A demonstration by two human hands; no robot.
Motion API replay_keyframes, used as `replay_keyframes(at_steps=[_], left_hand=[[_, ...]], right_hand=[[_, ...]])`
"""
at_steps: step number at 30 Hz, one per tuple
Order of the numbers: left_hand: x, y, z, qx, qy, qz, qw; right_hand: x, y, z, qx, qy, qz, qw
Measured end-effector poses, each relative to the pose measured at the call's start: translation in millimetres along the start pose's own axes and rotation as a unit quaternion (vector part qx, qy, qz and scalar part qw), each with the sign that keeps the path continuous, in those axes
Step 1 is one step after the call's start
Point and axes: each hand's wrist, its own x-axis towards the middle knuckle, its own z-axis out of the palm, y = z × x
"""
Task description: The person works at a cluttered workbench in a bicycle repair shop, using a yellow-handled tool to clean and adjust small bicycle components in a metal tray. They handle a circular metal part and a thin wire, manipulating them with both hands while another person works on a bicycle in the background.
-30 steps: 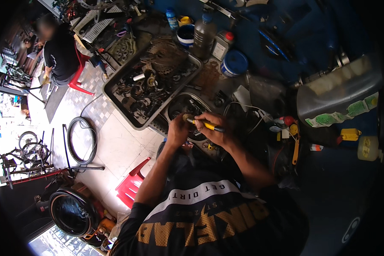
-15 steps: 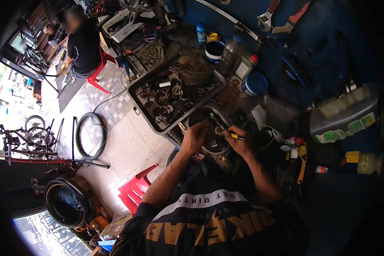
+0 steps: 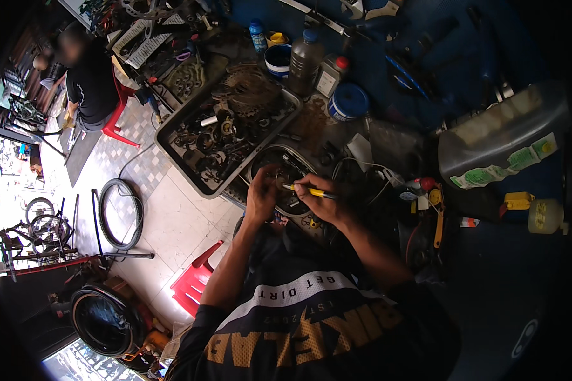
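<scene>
Head view, looking down. Right hand (image 3: 319,203) closed round a slim yellow-and-black tool (image 3: 315,191), its business end pointing left. Left hand (image 3: 261,195) curled, fingers bunched at that end; it may pinch a small part, but shadow and blur hide it — cannot tell. Tool sits between the two hands, above a rounded basin (image 3: 302,154) with dark pieces inside.

Change: half a second ago the hands stood apart, tool end clear of the left fingers. Now they are together again, tool end at the left fingertips. Reads as close two-handed work resumed; actual contact not visible.

Edges: a rectangular parts tray (image 3: 180,162) crowds in beyond the left hand, heaped with small metal pieces and rusty sprockets (image 3: 249,89). White cable (image 3: 376,166) loops past the right hand — probably the likeliest snag on that side. Blue-lidded tub (image 3: 348,101) farther off, beyond the basin.

Room: pale floor tiles (image 3: 175,209) spread left of the left forearm, a red plastic chair (image 3: 194,284) standing near it. Looks roomiest that way; straight ahead and rightward, the bench is cluttered.
</scene>
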Motion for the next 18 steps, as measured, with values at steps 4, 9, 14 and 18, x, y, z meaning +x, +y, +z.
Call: replay_keyframes(at_steps=[4, 9, 14, 18], left_hand=[[0.2, -6.5, -0.7, -0.132, 0.024, -0.050, 0.990], [2.1, -7.2, -5.2, -0.038, 0.018, -0.047, 0.998], [1.2, 4.3, -1.2, -0.094, 0.023, -0.046, 0.994], [1.2, 12.1, -2.2, 0.018, 0.010, -0.041, 0.999]], right_hand=[[6.2, 4.9, 0.7, -0.057, 0.054, 0.068, 0.995], [4.7, -1.3, -8.9, -0.007, -0.083, -0.048, 0.995], [6.1, -6.5, -14.8, -0.079, -0.029, 0.010, 0.996], [2.1, 2.3, -15.4, -0.042, -0.063, 0.017, 0.997]])
